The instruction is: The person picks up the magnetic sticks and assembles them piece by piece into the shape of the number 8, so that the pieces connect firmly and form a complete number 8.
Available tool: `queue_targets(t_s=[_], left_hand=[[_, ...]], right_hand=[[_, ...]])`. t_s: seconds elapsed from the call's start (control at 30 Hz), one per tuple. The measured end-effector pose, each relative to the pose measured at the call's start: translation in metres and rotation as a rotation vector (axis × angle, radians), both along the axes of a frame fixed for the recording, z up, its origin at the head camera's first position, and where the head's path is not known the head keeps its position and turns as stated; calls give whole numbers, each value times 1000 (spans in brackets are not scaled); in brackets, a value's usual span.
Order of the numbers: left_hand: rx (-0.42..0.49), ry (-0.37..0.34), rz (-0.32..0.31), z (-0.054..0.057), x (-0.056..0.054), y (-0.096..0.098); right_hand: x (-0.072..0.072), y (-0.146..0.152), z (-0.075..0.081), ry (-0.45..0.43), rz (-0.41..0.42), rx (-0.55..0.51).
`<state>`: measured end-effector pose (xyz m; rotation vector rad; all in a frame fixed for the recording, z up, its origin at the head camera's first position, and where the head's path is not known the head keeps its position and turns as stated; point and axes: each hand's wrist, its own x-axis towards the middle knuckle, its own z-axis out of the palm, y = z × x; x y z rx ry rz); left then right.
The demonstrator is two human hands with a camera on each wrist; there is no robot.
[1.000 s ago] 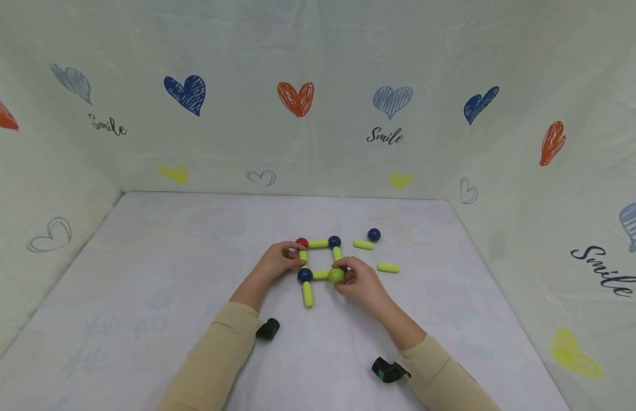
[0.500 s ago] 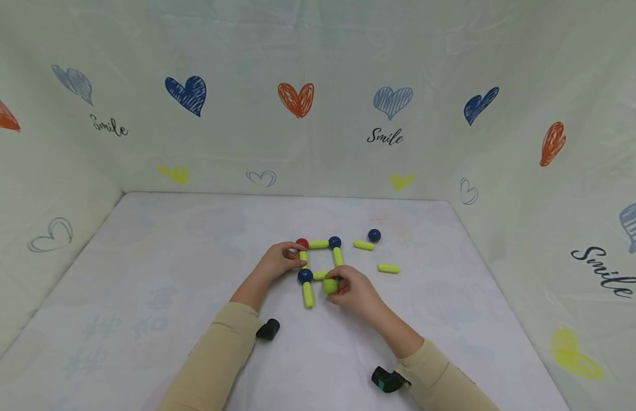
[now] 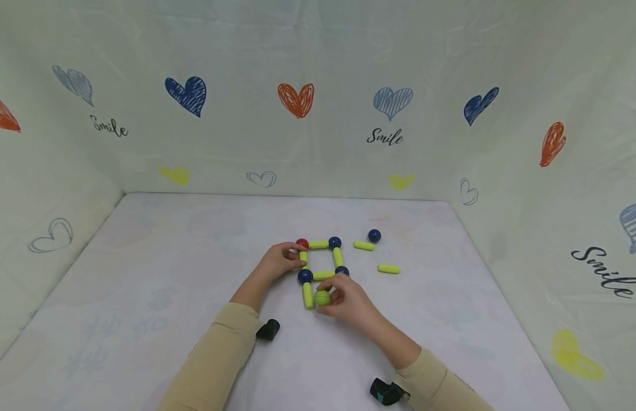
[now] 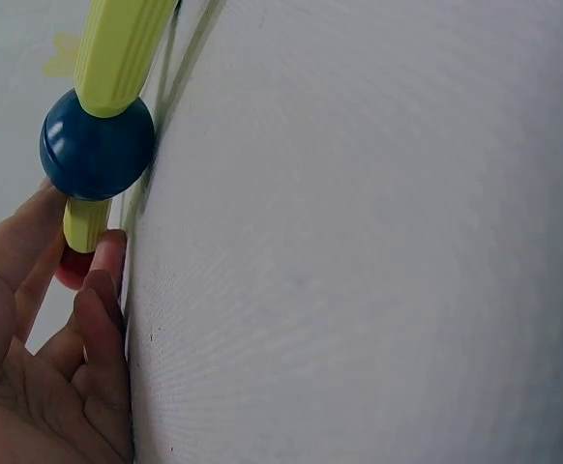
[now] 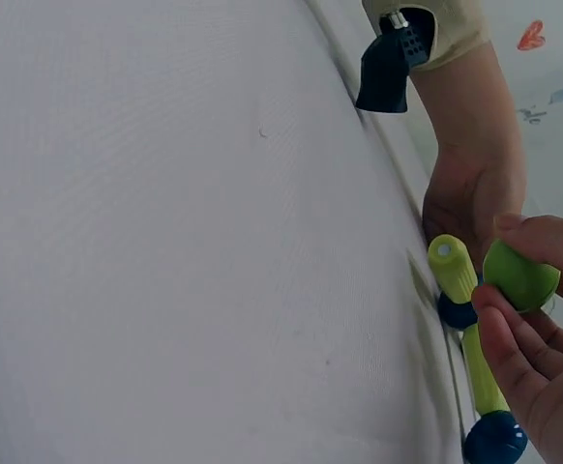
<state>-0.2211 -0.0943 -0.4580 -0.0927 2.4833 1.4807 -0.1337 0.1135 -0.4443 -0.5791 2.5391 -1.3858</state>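
On the table lies a square of yellow-green sticks (image 3: 324,275) with a red ball (image 3: 302,244) and several dark blue balls (image 3: 305,276) at its corners. From the near left corner ball another stick (image 3: 308,295) sticks out toward me. My left hand (image 3: 279,261) holds the square's left stick (image 4: 86,224) by the red ball, which its fingers partly cover. My right hand (image 3: 348,299) pinches a green ball (image 5: 521,275) between thumb and fingers, close beside the free end of the protruding stick. Its fingers partly hide the near right blue ball (image 3: 341,272).
To the right of the square lie two loose yellow-green sticks (image 3: 364,245) and a loose dark blue ball (image 3: 374,235). A pale sheet (image 3: 235,142) printed with hearts rises behind the table and along its sides. Each wrist bears a black camera (image 3: 268,330).
My right hand has carried the green ball toward me and leftward, from the square's near right corner to the protruding stick's end. A blue ball now shows at that corner. The left hand stays put.
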Motion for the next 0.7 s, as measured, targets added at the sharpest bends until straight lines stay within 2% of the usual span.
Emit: queue_targets(t_s=[0.27, 0.7], left_hand=[[-1, 13, -13, 0, 0, -1], [-2, 6, -15, -1, -2, -2]], right_hand=[[7, -5, 3, 11, 46, -10], [20, -9, 3, -55, 58, 21]])
